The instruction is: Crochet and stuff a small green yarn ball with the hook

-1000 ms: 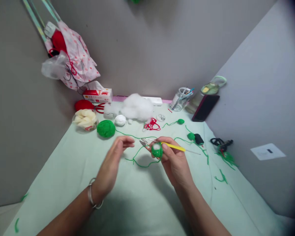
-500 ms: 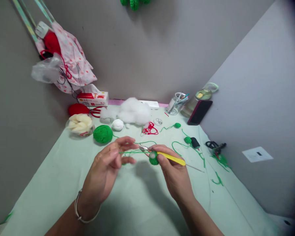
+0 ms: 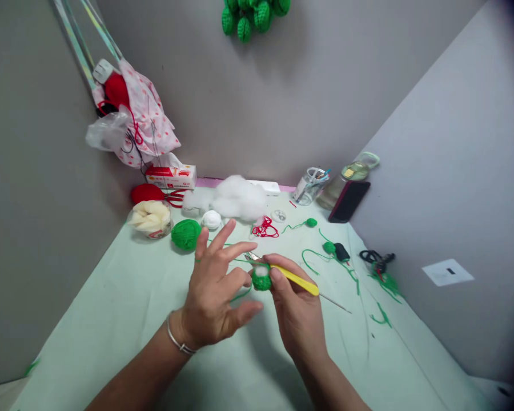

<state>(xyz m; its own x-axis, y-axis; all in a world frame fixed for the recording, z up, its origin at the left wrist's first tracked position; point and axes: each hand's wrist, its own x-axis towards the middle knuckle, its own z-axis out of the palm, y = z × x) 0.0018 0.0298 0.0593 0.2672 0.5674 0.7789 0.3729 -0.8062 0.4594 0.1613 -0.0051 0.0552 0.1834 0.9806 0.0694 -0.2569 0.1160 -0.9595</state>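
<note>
My right hand [image 3: 297, 302] is closed on a yellow-handled crochet hook [image 3: 297, 279], its thin metal shaft pointing to the lower right. Pinched in the same fingers is a small green crochet piece [image 3: 261, 279] with white stuffing showing at its top. My left hand [image 3: 218, 285] has its fingers spread, just left of the piece. Green yarn runs from the piece toward the left hand and shows around one finger. Behind the fingertips is a metal tool tip [image 3: 251, 256], mostly hidden. A green yarn ball [image 3: 186, 234] lies beyond my left hand.
White stuffing [image 3: 240, 200], a white yarn ball [image 3: 211, 220] and tangled red yarn [image 3: 265, 227] lie at the back. Red scissors [image 3: 175, 198] and a tissue box [image 3: 171, 176] are back left. A jar [image 3: 310, 185], phone [image 3: 349, 201] and small green pieces [image 3: 329, 248] are right.
My left hand has turned and spread its fingers, moving right toward the crochet piece. The right hand still holds the hook and piece. The view has tilted up slightly.
</note>
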